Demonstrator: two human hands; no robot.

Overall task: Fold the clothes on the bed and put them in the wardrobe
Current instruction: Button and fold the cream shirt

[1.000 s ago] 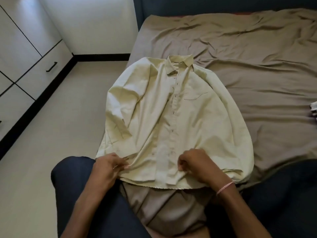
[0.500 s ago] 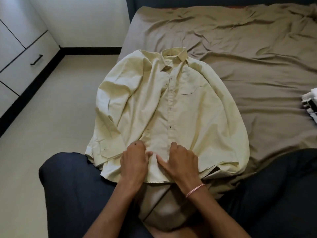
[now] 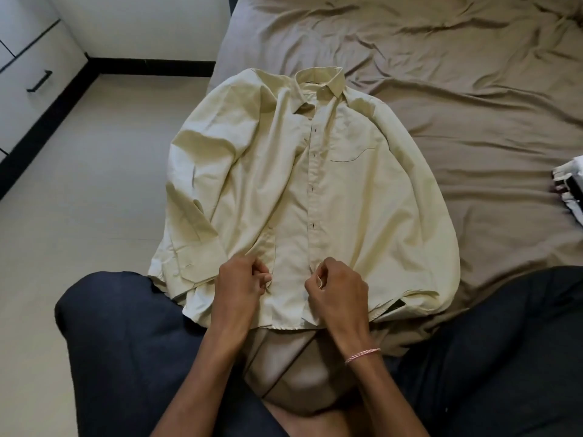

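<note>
A pale yellow button-up shirt (image 3: 340, 190) lies face up on the brown bed sheet (image 3: 473, 89), collar at the far end, sleeves folded in along its sides. Its left side hangs over the bed's edge. My left hand (image 3: 243, 287) pinches the left front edge of the shirt near the hem. My right hand (image 3: 337, 288) pinches the button placket edge at the same height. A strip of the inner shirt shows between the two hands. A pink thread band circles my right wrist.
My knees in dark blue trousers (image 3: 126, 342) flank the shirt's hem. A folded white and dark garment (image 3: 571, 184) sits at the right edge of the bed. White wardrobe drawers with a black handle (image 3: 39, 81) stand at the far left across the tiled floor (image 3: 79, 200).
Both hands moved from the hem's outer parts to the shirt's middle, then drew slightly apart and curled to pinch the front edges. The camera tilted downward and closer.
</note>
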